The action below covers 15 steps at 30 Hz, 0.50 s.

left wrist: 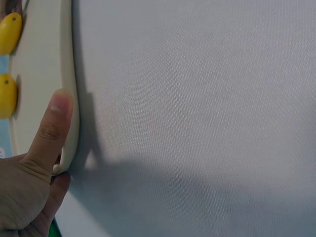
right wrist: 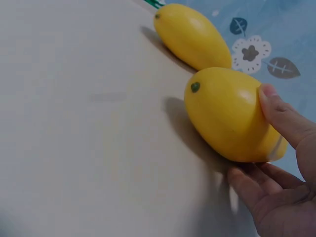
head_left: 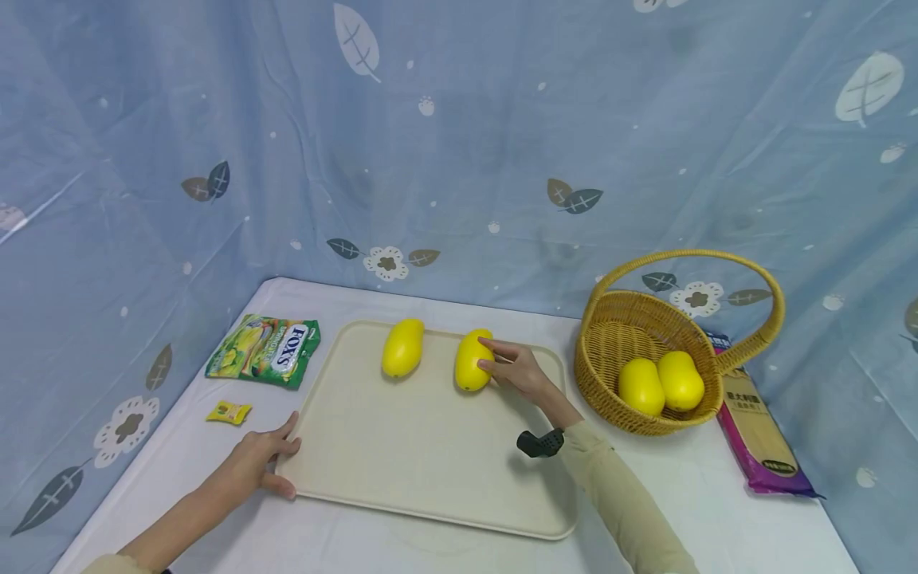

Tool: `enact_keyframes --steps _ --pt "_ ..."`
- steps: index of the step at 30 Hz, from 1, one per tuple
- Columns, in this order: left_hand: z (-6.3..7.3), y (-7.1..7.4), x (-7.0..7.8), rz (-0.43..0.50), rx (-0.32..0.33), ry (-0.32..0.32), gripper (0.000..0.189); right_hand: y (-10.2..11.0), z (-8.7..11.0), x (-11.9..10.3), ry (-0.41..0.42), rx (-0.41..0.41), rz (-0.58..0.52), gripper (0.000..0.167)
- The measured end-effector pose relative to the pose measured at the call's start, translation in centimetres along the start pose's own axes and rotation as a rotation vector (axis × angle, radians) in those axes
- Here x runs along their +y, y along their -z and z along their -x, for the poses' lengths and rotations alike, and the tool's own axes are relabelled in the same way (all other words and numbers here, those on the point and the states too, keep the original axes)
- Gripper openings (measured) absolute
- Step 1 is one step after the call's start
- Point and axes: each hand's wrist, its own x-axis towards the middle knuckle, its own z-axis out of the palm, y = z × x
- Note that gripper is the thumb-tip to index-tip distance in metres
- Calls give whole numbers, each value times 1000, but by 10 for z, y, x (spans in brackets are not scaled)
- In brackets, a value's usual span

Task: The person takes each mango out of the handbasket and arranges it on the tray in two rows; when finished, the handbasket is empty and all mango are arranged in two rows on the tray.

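A beige tray (head_left: 430, 462) lies on the white-covered table. My left hand (head_left: 254, 458) grips its near left corner, with the thumb (left wrist: 55, 121) along the rim and another finger under it. On the tray's far side, my right hand (head_left: 518, 371) holds a yellow mango (head_left: 469, 363) from its right. In the right wrist view the thumb (right wrist: 284, 113) presses that mango's surface, while the other fingers (right wrist: 247, 185) sit low against its side, close over the tray. A second mango (head_left: 403, 348) lies to the left, also on the tray.
A wicker basket (head_left: 598, 383) with a tall handle stands right of the tray, holding two yellow fruits (head_left: 641, 387). Behind it lies a purple-and-tan packet (head_left: 753, 422). On the left are a green FOX'S bag (head_left: 261, 351) and a small yellow wrapped candy (head_left: 229, 412). Blue patterned cloth (head_left: 459, 159) encloses the table.
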Motion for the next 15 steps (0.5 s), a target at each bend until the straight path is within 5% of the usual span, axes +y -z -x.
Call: enact_keyframes --steps 15 --pt "1 -1 1 -11 18 -33 75 8 11 1 -20 43 -28 54"
